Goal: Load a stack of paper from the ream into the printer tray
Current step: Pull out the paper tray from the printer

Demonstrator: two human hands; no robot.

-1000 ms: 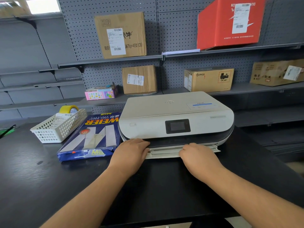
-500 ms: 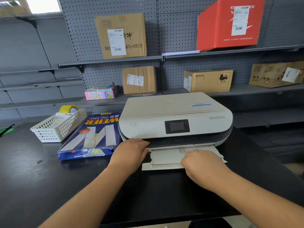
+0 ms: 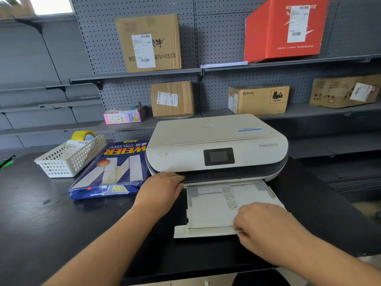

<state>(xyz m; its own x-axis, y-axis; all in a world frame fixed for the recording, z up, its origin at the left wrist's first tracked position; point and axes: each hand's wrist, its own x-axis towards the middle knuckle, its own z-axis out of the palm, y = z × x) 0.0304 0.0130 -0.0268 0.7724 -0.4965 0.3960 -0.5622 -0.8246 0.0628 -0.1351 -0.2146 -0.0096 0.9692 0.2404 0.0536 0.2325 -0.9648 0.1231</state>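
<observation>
A: Nearest to us, the right hand (image 3: 266, 228) is curling its fingers round the front lip of the printer tray (image 3: 212, 211), pinching that edge from above and below.

B: And the tray is looking pale grey, flat and shallow, with raised side walls and a strip of small printed icons running down its middle. It is sitting drawn out over the desk (image 3: 51, 223), its back end tucked under the printer (image 3: 216, 149).

A: The left hand (image 3: 162, 190) is lying just to the tray's left, palm down, fingers bent against the printer's lower front edge at the dark slot. Whether those fingers are hooking under anything, I cannot tell.

B: Left of that hand, the ream (image 3: 111, 172) is resting flat on the desk, touching the printer's side. Blue wrapper, white stripes, big yellow lettering, and its near end is torn open.

A: So the paper is lying well apart from the right hand and just beside the left.

B: Behind the ream, a white mesh basket (image 3: 70, 159) is holding a roll of yellow tape (image 3: 83, 135) and some paper slips.

A: The desk is showing black with a wood grain. Beyond it, grey pegboard shelves (image 3: 226, 67) are carrying brown cardboard boxes (image 3: 148, 42), a red box (image 3: 284, 27) tilted against the wall, and a small pink carton (image 3: 123, 116).
</observation>
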